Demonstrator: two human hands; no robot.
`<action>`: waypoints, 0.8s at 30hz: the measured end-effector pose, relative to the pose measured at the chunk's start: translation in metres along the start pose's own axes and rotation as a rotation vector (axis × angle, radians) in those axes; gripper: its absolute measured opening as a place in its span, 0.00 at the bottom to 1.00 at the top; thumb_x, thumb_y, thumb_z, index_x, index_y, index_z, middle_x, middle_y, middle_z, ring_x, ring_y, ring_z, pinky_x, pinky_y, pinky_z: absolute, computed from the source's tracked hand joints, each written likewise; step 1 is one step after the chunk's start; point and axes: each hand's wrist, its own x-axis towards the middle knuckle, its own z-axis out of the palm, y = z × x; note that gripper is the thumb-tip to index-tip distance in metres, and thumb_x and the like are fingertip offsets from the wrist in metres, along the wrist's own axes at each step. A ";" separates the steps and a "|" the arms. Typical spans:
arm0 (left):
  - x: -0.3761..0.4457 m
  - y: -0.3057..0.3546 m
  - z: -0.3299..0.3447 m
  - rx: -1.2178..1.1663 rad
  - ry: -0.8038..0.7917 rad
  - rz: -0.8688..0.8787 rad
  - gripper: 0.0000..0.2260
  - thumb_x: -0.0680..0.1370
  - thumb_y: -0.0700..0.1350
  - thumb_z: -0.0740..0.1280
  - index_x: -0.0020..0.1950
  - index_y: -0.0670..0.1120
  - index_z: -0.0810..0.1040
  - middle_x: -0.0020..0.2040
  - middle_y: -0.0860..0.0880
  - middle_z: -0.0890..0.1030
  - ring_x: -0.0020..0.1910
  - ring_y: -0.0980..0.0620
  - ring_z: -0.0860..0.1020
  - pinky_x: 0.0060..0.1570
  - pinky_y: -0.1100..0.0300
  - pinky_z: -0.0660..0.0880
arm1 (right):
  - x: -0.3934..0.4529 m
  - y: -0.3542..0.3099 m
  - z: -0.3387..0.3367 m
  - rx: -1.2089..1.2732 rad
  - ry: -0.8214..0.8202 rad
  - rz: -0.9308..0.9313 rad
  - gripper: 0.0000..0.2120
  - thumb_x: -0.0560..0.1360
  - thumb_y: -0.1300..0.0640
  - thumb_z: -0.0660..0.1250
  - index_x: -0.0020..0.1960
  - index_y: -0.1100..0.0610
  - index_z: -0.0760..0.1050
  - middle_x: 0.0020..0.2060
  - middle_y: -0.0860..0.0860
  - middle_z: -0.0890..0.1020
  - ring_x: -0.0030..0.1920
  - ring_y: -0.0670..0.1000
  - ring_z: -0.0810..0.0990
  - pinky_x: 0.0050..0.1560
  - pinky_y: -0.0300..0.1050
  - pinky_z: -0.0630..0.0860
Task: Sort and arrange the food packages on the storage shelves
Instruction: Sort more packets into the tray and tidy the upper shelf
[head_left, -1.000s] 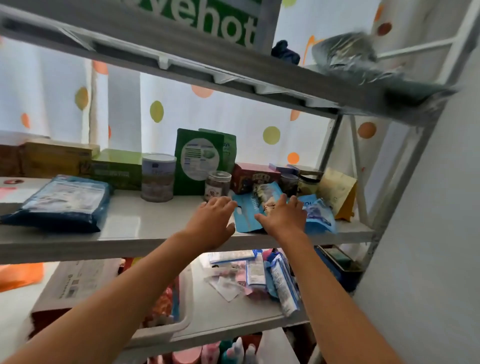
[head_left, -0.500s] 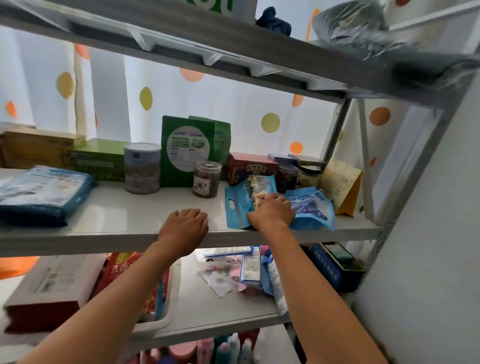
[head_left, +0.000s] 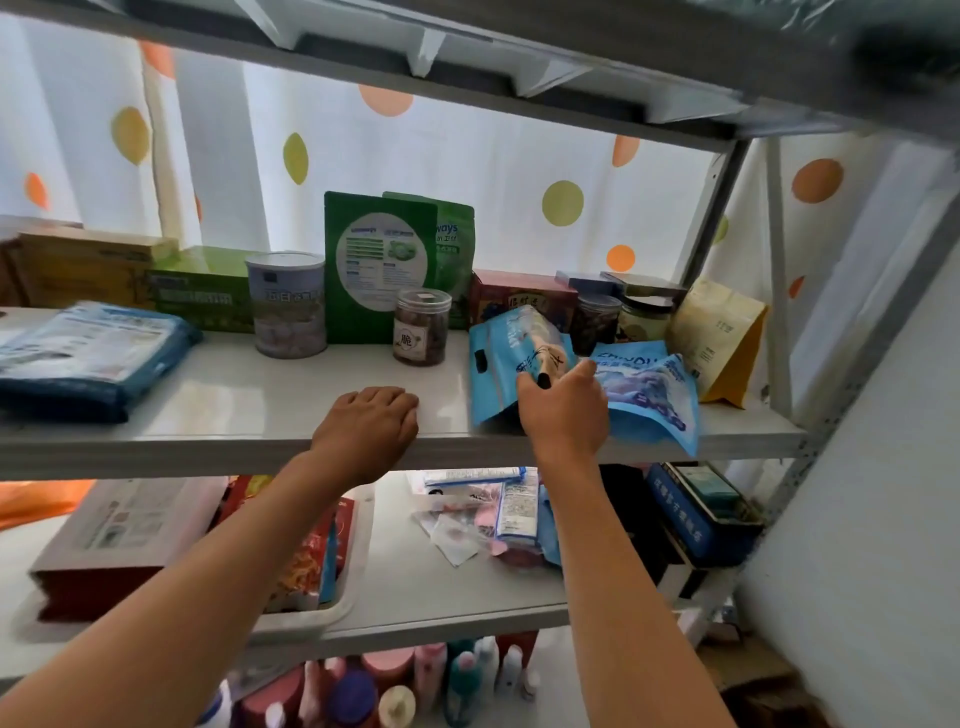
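Two light blue pouches lie at the right of the middle shelf (head_left: 218, 410). My right hand (head_left: 563, 408) grips the left blue pouch (head_left: 506, 364) and tilts it up on its edge. The second blue pouch (head_left: 649, 395) leans beside it, hanging slightly over the shelf's front lip. My left hand (head_left: 371, 423) rests on the shelf's front edge with fingers curled over it, holding no package. Behind stand green pouches (head_left: 379, 265), a round tin (head_left: 288, 304), a small clear jar (head_left: 421, 327), a red box (head_left: 522, 301) and a tan paper bag (head_left: 719, 338).
A flat blue package (head_left: 88, 358) lies at the shelf's left, with yellow and green boxes (head_left: 130, 280) behind it. The lower shelf holds a white tray (head_left: 311, 618) of packets, loose sachets (head_left: 483, 519) and a blue tin (head_left: 701, 514). Bottles (head_left: 415, 680) stand below. A grey upright (head_left: 779, 270) bounds the right side.
My right hand has lifted the left blue pouch from flat to tilted upright. My left hand drew back from mid-shelf to the front edge.
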 end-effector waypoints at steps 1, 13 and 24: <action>0.000 0.000 0.000 0.002 -0.003 -0.005 0.22 0.85 0.54 0.46 0.77 0.52 0.61 0.77 0.49 0.66 0.75 0.50 0.65 0.73 0.51 0.62 | 0.000 0.003 -0.001 0.056 0.008 0.014 0.33 0.74 0.43 0.69 0.70 0.61 0.65 0.63 0.59 0.78 0.64 0.61 0.75 0.59 0.57 0.76; -0.004 0.012 -0.012 0.051 -0.096 -0.043 0.22 0.86 0.52 0.47 0.80 0.51 0.57 0.80 0.49 0.60 0.78 0.49 0.60 0.75 0.51 0.58 | -0.041 0.017 -0.002 0.577 0.040 0.102 0.24 0.75 0.42 0.70 0.68 0.46 0.71 0.59 0.48 0.81 0.58 0.51 0.80 0.55 0.46 0.78; -0.093 0.074 -0.050 -1.180 -0.027 -0.229 0.13 0.85 0.50 0.55 0.62 0.48 0.76 0.58 0.46 0.79 0.66 0.42 0.73 0.66 0.44 0.71 | -0.162 0.008 -0.060 1.151 -0.009 0.275 0.17 0.77 0.57 0.73 0.64 0.56 0.76 0.54 0.52 0.84 0.50 0.44 0.85 0.42 0.33 0.79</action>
